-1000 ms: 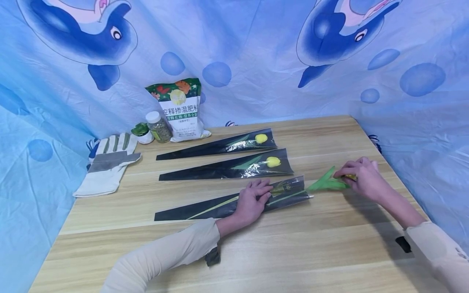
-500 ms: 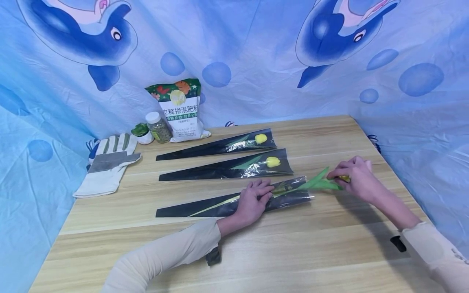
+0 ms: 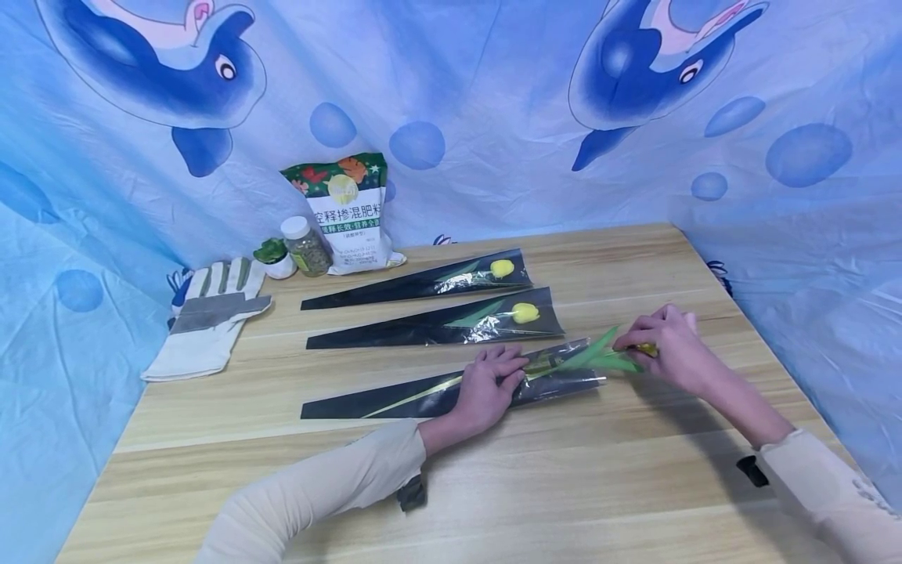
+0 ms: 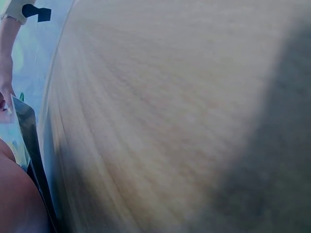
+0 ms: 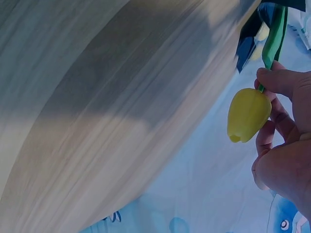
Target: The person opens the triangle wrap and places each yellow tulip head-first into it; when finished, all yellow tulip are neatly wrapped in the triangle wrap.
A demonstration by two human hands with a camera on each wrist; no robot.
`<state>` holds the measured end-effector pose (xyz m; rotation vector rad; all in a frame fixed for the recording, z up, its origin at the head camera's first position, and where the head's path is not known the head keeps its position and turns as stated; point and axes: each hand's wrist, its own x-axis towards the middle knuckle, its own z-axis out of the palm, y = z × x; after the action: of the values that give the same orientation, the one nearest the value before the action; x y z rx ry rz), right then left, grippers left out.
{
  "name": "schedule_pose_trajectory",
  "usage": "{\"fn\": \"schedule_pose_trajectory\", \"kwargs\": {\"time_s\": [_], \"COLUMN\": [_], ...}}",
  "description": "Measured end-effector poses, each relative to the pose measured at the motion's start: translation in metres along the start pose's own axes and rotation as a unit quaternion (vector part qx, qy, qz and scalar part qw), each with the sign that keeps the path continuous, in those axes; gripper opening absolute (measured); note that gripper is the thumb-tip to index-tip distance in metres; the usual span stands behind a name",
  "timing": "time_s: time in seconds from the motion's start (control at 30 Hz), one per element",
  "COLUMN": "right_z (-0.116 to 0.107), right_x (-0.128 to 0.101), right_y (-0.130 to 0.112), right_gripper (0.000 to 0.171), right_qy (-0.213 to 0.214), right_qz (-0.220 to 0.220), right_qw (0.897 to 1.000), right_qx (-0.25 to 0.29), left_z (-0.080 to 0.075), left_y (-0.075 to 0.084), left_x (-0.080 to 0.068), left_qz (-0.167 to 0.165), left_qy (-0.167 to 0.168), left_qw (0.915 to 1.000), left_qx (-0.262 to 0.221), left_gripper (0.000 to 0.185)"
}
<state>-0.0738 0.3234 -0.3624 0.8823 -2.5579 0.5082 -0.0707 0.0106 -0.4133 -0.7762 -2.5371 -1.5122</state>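
Note:
My right hand (image 3: 672,348) pinches the stem of a yellow tulip (image 5: 249,114) between thumb and fingers, just behind the bloom. Its green leaves (image 3: 595,354) reach into the wide end of the nearest black-and-clear flower sleeve (image 3: 334,408), and the stem runs down inside it. My left hand (image 3: 486,388) rests on the middle of this sleeve, fingers laid across the film. Farther back lie two more sleeves, the middle one (image 3: 373,335) and the far one (image 3: 366,294), each with a yellow tulip inside. In the left wrist view the sleeve (image 4: 30,124) shows only at the edge.
At the back left stand a fertilizer bag (image 3: 355,227), a jar (image 3: 308,249) with a white lid and a small potted plant (image 3: 275,257). A work glove (image 3: 207,317) lies at the table's left edge. A blue dolphin-print curtain (image 3: 493,94) surrounds the wooden table (image 3: 564,486).
My right hand has moved left with the tulip, sliding its stem and leaves deeper into the sleeve. The left hand has stayed nearly in place on the film.

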Motion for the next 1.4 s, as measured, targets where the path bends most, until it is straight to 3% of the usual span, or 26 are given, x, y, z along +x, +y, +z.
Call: {"fn": "schedule_pose_trajectory", "kwargs": {"time_s": [0.47,0.9,1.4], "right_z": [0.012,0.027,0.035], "right_x": [0.005,0.007,0.007], "right_y": [-0.011,-0.016,-0.020], "right_gripper": [0.036,0.037,0.035], "right_qy": [-0.014,0.006,-0.010], "right_qz": [0.004,-0.019,-0.010], "right_qw": [1.000,0.999,0.998], "right_qx": [0.022,0.048,0.064], "left_z": [0.002,0.002,0.003], "left_y": [-0.001,-0.001,-0.002], "left_x": [0.001,0.002,0.001], "left_qz": [0.008,-0.004,-0.003], "left_qy": [0.001,-0.003,-0.004], "left_qw": [0.9999,1.0000,0.9999], "left_qx": [0.010,0.007,0.013], "left_gripper": [0.024,0.025,0.024]}}
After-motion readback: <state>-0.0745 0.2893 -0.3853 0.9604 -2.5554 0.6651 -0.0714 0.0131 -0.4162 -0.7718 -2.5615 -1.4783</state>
